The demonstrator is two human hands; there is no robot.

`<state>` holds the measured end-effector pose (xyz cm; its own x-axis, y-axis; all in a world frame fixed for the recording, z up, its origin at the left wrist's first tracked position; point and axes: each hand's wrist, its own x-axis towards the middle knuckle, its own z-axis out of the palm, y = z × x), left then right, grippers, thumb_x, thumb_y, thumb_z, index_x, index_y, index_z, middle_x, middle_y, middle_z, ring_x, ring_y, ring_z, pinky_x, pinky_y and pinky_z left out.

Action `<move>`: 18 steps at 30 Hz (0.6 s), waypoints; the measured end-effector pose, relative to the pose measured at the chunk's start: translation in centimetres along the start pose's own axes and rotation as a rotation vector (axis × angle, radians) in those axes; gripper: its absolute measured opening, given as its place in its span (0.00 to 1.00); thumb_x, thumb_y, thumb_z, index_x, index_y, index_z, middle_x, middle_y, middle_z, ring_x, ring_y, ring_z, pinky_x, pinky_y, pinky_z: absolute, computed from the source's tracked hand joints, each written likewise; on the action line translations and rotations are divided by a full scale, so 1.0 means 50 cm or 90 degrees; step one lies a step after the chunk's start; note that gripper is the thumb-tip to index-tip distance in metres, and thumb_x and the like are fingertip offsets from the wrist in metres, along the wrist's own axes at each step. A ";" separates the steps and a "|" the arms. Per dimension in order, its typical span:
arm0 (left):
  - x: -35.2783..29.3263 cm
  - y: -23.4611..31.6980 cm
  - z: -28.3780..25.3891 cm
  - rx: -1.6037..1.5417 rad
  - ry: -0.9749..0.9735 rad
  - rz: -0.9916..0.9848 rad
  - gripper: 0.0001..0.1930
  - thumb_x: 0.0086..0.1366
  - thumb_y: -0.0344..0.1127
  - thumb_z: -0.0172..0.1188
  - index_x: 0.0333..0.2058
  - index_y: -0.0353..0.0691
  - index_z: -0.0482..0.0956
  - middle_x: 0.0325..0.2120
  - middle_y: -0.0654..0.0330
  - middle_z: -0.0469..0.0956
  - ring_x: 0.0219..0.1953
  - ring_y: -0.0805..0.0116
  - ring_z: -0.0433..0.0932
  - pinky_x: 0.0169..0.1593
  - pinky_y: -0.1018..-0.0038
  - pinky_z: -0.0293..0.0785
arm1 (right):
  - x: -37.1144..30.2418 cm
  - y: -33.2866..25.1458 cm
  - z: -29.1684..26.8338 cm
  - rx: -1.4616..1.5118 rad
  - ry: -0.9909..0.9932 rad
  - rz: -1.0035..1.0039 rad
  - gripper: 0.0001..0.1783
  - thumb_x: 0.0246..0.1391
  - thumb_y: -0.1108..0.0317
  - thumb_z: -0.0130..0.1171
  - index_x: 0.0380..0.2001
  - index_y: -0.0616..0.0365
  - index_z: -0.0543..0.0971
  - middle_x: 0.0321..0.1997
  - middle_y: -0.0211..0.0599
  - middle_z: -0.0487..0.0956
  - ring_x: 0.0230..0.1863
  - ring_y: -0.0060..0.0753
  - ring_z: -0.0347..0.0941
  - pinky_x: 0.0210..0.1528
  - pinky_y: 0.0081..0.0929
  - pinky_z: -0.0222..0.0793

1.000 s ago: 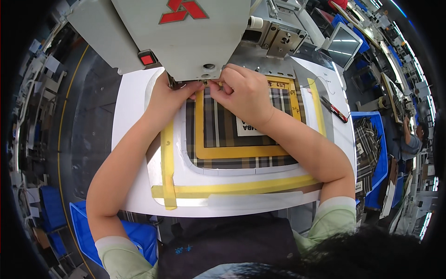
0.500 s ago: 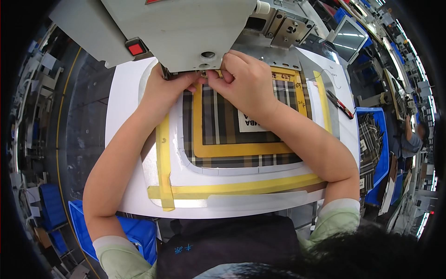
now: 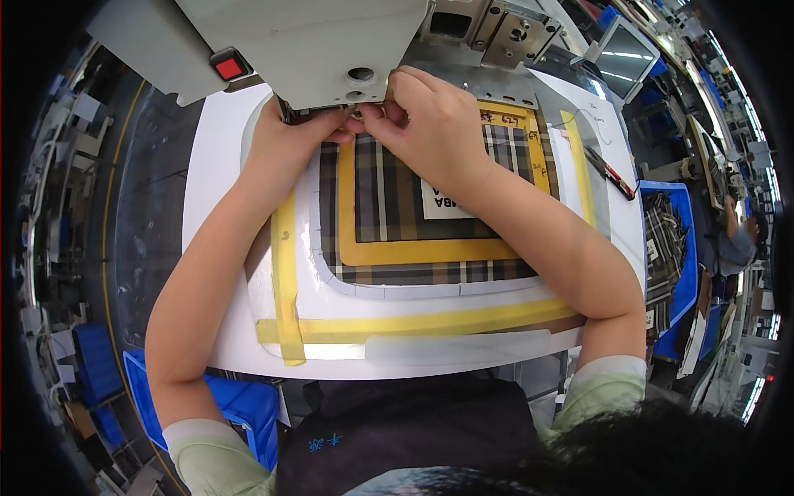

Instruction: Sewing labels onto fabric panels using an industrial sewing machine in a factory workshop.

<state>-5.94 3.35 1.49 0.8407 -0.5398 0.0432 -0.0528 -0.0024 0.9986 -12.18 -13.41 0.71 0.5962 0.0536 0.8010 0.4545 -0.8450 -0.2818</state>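
Both hands meet under the front of a grey sewing machine head (image 3: pixel 306 50), close to its needle area. My left hand (image 3: pixel 281 149) has thumb and fingers drawn together below the machine's edge, its fingertips partly hidden. Next to it, my right hand (image 3: pixel 434 124) is closed in a pinch; anything between its fingertips is too small or too hidden to make out. Under the hands lies plaid fabric (image 3: pixel 393 198) in brown, black and white, with a yellow frame (image 3: pixel 430 251) on it. A white label (image 3: pixel 445 202) shows inside the frame, partly behind my right forearm.
Yellow tape strips (image 3: pixel 413 322) edge the white work surface (image 3: pixel 219 207). Tweezers or snips with red-and-black handles (image 3: pixel 610 175) lie at the right. Blue bins (image 3: pixel 686 264) with plaid pieces stand beyond; another blue bin (image 3: pixel 248 409) is at lower left. A person (image 3: pixel 736 240) works far right.
The whole scene sits slightly higher in the picture as the view has shifted. Both hands stay together below the machine head, with little change in their grip.
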 end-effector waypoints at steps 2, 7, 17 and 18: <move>0.004 -0.006 -0.003 0.000 0.005 0.004 0.10 0.59 0.29 0.58 0.38 0.29 0.75 0.30 0.53 0.81 0.31 0.69 0.80 0.40 0.76 0.77 | 0.000 0.002 0.003 0.032 0.015 0.004 0.10 0.40 0.69 0.66 0.19 0.58 0.72 0.18 0.29 0.72 0.18 0.32 0.70 0.21 0.26 0.66; 0.007 -0.019 -0.011 -0.015 -0.019 0.003 0.07 0.58 0.28 0.58 0.33 0.30 0.75 0.23 0.58 0.78 0.25 0.73 0.76 0.34 0.78 0.73 | -0.005 0.002 0.002 0.036 -0.037 0.025 0.11 0.44 0.66 0.64 0.20 0.57 0.72 0.22 0.32 0.73 0.25 0.39 0.73 0.26 0.32 0.69; 0.001 0.008 -0.015 0.120 -0.016 -0.032 0.12 0.56 0.32 0.61 0.35 0.31 0.75 0.26 0.61 0.77 0.27 0.76 0.73 0.35 0.78 0.71 | -0.013 -0.011 -0.028 0.049 -0.071 0.007 0.08 0.44 0.70 0.66 0.28 0.59 0.78 0.29 0.34 0.78 0.28 0.38 0.76 0.30 0.28 0.71; -0.003 0.011 -0.012 0.144 -0.003 0.002 0.14 0.56 0.33 0.63 0.37 0.31 0.76 0.29 0.60 0.78 0.30 0.75 0.74 0.38 0.77 0.71 | -0.016 -0.017 -0.034 0.046 -0.054 -0.030 0.08 0.43 0.70 0.66 0.28 0.58 0.78 0.30 0.34 0.79 0.29 0.38 0.76 0.31 0.28 0.72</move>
<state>-5.74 3.94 2.05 0.8376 -0.5444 0.0454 -0.1753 -0.1891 0.9662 -14.16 -13.62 1.20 0.6260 0.1395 0.7672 0.5274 -0.8005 -0.2848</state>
